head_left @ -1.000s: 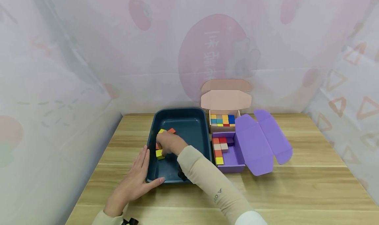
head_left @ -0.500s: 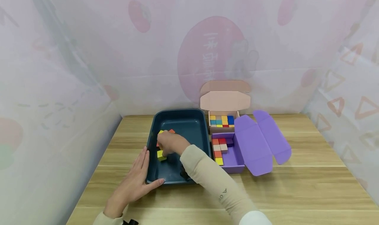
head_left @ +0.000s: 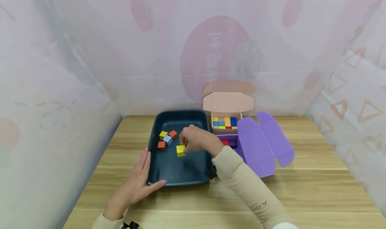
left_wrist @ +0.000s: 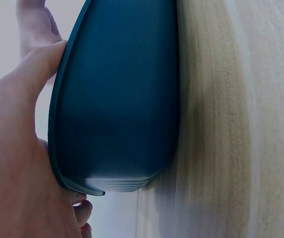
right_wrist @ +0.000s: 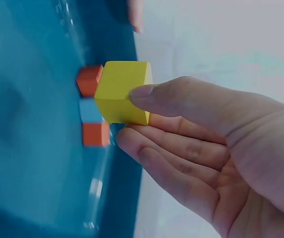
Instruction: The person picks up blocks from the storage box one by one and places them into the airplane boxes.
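Above the floor of the dark blue tray [head_left: 175, 172], my right hand [head_left: 197, 139] pinches a yellow cube [head_left: 180, 151] between thumb and fingers. The right wrist view shows the thumb on one side of this yellow cube [right_wrist: 119, 79] and fingers beneath. My left hand [head_left: 134, 183] rests against the tray's near left corner, fingers along the left side and thumb at the front rim. In the left wrist view the left hand [left_wrist: 13, 139] touches the rim. Left in the tray lie another yellow cube [head_left: 163, 135], a light blue cube [head_left: 167, 140] and two orange-red cubes [head_left: 162, 146].
Right of the tray stands an open purple box [head_left: 256, 145], partly hidden by the right forearm. Behind it is an open pink box [head_left: 228, 101] holding several coloured blocks. The wooden table [head_left: 319, 188] meets a printed backdrop [head_left: 163, 75] at the back.
My right hand has lifted the yellow cube from the cubes at the tray's left and carried it rightward, uncovering the others. My left hand has stayed at the tray's corner.
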Action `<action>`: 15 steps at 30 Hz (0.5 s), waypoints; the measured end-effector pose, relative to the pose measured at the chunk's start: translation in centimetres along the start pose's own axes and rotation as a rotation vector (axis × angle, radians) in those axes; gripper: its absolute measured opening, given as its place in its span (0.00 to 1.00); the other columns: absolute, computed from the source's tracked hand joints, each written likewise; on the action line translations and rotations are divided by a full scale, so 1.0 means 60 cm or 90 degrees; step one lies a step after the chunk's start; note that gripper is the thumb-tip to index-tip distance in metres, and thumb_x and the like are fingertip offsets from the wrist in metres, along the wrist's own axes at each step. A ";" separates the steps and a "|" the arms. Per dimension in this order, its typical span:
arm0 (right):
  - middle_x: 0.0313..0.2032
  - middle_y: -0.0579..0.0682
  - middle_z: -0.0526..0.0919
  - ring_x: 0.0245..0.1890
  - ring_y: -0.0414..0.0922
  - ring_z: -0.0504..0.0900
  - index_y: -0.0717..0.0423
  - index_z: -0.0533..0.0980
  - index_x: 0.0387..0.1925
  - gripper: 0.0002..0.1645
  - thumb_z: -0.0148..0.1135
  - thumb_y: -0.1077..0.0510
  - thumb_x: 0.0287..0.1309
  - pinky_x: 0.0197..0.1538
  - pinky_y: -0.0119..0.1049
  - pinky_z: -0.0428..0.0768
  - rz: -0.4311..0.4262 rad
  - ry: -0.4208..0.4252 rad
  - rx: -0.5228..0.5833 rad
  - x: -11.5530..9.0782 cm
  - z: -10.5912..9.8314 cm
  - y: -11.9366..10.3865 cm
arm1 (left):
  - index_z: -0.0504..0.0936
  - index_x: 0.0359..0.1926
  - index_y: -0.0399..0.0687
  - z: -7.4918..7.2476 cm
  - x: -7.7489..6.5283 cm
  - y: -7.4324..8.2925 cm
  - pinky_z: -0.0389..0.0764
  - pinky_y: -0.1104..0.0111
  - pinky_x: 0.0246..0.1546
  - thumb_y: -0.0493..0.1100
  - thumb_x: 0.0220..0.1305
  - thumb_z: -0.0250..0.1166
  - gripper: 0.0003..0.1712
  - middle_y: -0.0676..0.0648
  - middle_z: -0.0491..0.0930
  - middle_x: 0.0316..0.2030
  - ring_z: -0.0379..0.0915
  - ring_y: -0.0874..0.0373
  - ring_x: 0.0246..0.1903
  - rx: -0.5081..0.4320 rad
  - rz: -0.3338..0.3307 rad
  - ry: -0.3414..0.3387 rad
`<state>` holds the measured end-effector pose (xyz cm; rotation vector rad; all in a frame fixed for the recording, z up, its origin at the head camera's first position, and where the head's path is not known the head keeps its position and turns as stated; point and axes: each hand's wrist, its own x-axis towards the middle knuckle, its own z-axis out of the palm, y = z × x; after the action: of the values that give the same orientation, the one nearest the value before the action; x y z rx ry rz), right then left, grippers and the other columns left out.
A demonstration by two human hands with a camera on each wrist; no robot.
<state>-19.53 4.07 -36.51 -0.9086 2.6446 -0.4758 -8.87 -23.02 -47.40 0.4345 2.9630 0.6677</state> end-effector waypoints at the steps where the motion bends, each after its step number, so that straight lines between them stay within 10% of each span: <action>1: 0.40 0.45 0.89 0.40 0.41 0.83 0.50 0.87 0.39 0.07 0.78 0.56 0.60 0.48 0.33 0.88 0.003 0.005 0.002 -0.011 -0.005 0.007 | 0.38 0.85 0.40 0.000 0.000 0.001 0.49 0.33 0.80 0.76 0.63 0.65 0.71 0.42 0.30 0.87 0.35 0.36 0.85 0.000 0.000 0.000; 15: 0.36 0.48 0.90 0.36 0.40 0.85 0.56 0.87 0.38 0.09 0.79 0.62 0.56 0.45 0.35 0.88 0.061 0.046 0.049 -0.147 -0.047 0.115 | 0.37 0.85 0.40 0.000 -0.002 0.008 0.48 0.32 0.80 0.73 0.63 0.67 0.71 0.43 0.28 0.86 0.33 0.36 0.85 -0.023 0.015 0.001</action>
<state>-17.65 15.36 -35.21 -0.7516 2.6997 -0.5922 -8.65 -22.67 -47.18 0.4665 2.9475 0.7229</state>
